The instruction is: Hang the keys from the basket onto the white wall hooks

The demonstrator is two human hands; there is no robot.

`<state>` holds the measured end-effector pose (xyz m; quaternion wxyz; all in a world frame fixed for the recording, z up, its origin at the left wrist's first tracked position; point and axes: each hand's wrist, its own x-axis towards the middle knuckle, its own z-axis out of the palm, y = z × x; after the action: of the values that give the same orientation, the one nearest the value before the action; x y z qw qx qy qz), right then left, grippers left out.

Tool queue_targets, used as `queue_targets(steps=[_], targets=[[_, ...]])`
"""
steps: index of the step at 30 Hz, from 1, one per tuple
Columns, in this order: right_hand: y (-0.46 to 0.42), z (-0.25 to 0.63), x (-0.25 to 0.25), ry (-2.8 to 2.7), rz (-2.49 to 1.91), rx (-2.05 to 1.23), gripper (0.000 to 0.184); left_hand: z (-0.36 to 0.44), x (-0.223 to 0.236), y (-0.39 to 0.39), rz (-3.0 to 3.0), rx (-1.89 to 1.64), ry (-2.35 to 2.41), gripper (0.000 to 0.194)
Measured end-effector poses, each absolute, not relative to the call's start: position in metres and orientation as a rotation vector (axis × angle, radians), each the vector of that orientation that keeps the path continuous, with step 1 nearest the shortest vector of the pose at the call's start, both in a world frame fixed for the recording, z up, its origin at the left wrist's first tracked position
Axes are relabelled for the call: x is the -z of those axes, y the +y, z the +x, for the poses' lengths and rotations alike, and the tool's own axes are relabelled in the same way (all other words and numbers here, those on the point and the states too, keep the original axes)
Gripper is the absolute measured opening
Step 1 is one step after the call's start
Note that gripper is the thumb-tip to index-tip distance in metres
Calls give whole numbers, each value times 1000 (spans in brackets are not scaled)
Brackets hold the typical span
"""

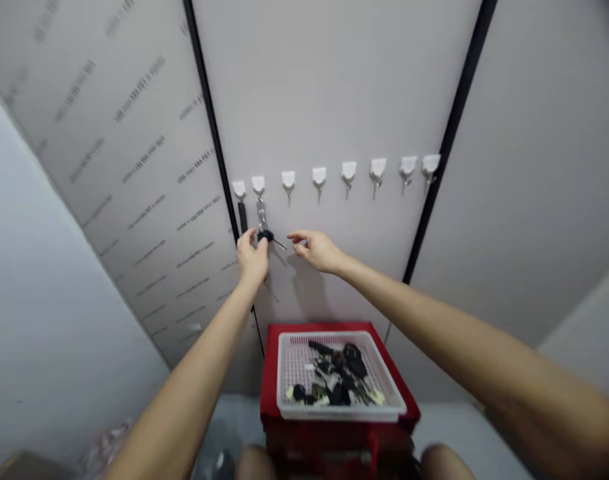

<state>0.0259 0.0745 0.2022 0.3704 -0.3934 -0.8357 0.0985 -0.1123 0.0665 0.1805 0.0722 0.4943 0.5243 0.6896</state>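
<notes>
A row of several white wall hooks runs across the grey panel. A key with a black head hangs by its ring from the second hook. My left hand is raised to it, thumb and fingers closed on the black head. My right hand hovers just to the right, fingers loosely spread and holding nothing. A dark strap hangs from the first hook.
Below, a white perforated basket holding several black keys and tags rests on a red stool or crate. Black vertical strips divide the wall panels. The remaining hooks to the right are bare. My knees show at the bottom edge.
</notes>
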Motion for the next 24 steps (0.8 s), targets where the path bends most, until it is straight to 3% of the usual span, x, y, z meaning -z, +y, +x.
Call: queue_targets(steps=[3, 6, 10, 13, 18, 24], targets=[[64, 53, -148, -2253, -1123, -438, 25, -100, -145, 41, 1760, -1938, 1646, 29], [48, 75, -90, -2421, -1284, -560, 20, -78, -99, 21, 2009, -1556, 1657, 28], [30, 90, -39, -2572, -1578, -343, 18, -53, -40, 11, 2222, -944, 1667, 27], [22, 90, -25, -2605, -1655, -184, 20, -44, -13, 7, 2337, -692, 1677, 30], [20, 93, -22, -2540, -1624, -260, 16, -43, -11, 2, 2375, -671, 1685, 24], [26, 96, -46, -2240, -1201, -862, 18, -48, -47, 16, 1796, -983, 1406, 16]])
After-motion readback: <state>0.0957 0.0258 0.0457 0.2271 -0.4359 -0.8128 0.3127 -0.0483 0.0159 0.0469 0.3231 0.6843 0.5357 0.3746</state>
